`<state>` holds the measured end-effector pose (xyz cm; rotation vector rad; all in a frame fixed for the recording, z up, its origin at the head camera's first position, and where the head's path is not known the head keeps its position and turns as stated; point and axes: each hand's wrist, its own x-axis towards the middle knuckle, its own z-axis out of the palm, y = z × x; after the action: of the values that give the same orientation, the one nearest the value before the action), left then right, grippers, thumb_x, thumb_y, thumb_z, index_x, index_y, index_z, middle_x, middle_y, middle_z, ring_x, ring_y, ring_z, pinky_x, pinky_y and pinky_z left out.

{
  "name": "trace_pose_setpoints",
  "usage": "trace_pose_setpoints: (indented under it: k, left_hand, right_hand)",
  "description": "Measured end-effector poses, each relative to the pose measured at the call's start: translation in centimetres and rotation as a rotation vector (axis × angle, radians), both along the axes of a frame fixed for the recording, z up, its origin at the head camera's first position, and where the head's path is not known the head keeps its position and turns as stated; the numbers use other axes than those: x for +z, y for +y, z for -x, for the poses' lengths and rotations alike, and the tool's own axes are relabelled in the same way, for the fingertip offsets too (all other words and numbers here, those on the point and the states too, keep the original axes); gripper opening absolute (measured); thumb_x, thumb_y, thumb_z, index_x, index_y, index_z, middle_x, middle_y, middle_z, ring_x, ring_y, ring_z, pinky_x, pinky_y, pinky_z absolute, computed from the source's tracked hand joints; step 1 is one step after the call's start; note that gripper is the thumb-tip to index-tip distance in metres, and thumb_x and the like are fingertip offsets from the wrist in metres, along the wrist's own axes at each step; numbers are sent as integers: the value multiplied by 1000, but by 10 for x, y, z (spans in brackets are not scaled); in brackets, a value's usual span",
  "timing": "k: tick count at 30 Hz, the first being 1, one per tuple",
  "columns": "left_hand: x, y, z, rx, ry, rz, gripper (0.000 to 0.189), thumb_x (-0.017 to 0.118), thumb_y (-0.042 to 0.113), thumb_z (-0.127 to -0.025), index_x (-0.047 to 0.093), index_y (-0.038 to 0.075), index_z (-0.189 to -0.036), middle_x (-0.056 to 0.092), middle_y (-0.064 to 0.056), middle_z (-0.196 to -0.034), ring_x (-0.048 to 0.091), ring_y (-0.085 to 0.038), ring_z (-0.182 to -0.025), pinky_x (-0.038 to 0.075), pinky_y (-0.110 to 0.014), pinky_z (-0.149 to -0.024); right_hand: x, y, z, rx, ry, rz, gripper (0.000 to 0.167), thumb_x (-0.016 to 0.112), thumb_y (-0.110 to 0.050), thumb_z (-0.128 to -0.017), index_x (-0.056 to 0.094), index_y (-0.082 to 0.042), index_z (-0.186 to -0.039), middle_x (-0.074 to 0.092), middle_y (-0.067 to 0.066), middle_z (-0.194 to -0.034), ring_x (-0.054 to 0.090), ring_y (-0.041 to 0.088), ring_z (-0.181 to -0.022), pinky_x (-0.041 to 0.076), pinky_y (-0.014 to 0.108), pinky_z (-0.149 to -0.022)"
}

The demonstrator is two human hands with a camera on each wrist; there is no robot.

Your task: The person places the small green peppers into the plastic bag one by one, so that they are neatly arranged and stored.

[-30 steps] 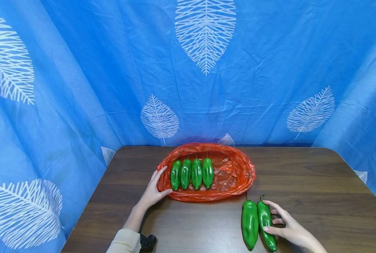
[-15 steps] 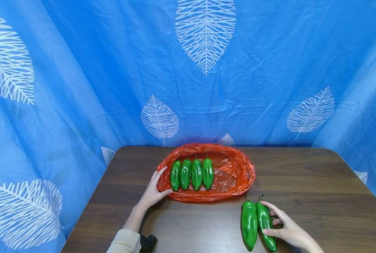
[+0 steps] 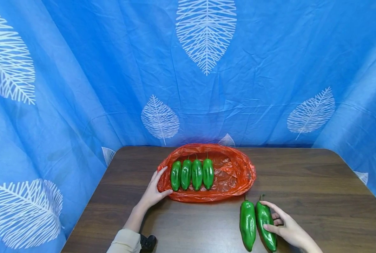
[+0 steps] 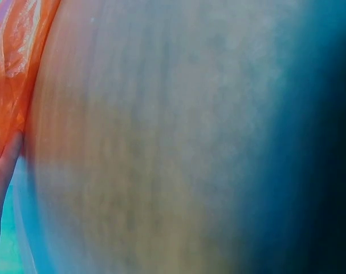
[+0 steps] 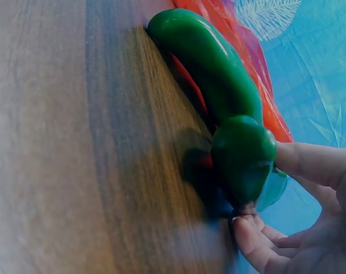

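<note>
Two long green peppers lie on the table in front of the red plastic bag's right end. My right hand holds the right-hand green pepper, its thumb and fingers around it; the right wrist view shows that pepper end-on between thumb and fingers. Close to its left is the other green pepper. My left hand rests at the left end of the opened red plastic bag, thumb and fingers spread along its rim. Inside the bag, several green peppers stand side by side in a row at the left.
The bag sits near the back edge of the brown wooden table, its right part holding no peppers. Blue cloth with white leaf prints hangs behind and at the sides. A black object shows by my left sleeve.
The loose left-hand pepper has shifted slightly left, and the gap between the two front peppers has grown. My right hand has moved only a little; my left hand stays at the bag.
</note>
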<state>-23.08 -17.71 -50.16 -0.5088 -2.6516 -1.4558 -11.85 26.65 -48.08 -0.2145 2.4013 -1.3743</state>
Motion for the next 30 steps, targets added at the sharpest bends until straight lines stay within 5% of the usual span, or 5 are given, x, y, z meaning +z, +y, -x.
trace_pose_setpoints:
  k: [14,21,25,28,30]
  left_hand:
    - [3,0,-1,-4,-3,-7,85,78,21,-71,33,14,-142,27,-16,-142,28,-37,-129,28,-59,-100]
    - [4,0,-1,-10,17,-11,84,78,20,-70,34,12,-141,28,-16,-141,29,-36,-129,28,-58,-100]
    - [25,6,-10,-13,17,-27,81,77,11,-71,34,4,-139,29,-23,-139,30,-42,-127,27,-60,-99]
    - [41,11,-18,-15,1,-42,78,75,3,-71,35,-2,-137,29,-28,-138,29,-45,-126,26,-62,-98]
    - [42,11,-18,-16,-2,-42,78,75,4,-71,35,-2,-137,29,-28,-138,29,-45,-126,26,-62,-98]
  right_hand:
    - [7,-1,-1,-126,50,40,70,66,-18,-83,28,-5,-141,44,23,-119,53,9,-87,50,28,-65]
    - [15,-3,4,-206,168,81,66,67,-15,-83,34,-11,-139,43,8,-122,48,3,-92,51,28,-68]
    - [23,-5,10,-199,257,112,64,65,-11,-83,34,-10,-139,47,-2,-115,49,2,-93,51,27,-69]
    - [31,-6,18,-178,261,145,64,64,-9,-84,32,-10,-140,49,3,-112,52,4,-92,51,28,-69]
    - [37,-7,24,-149,281,163,64,63,-8,-85,31,-9,-140,49,8,-111,54,6,-91,52,28,-68]
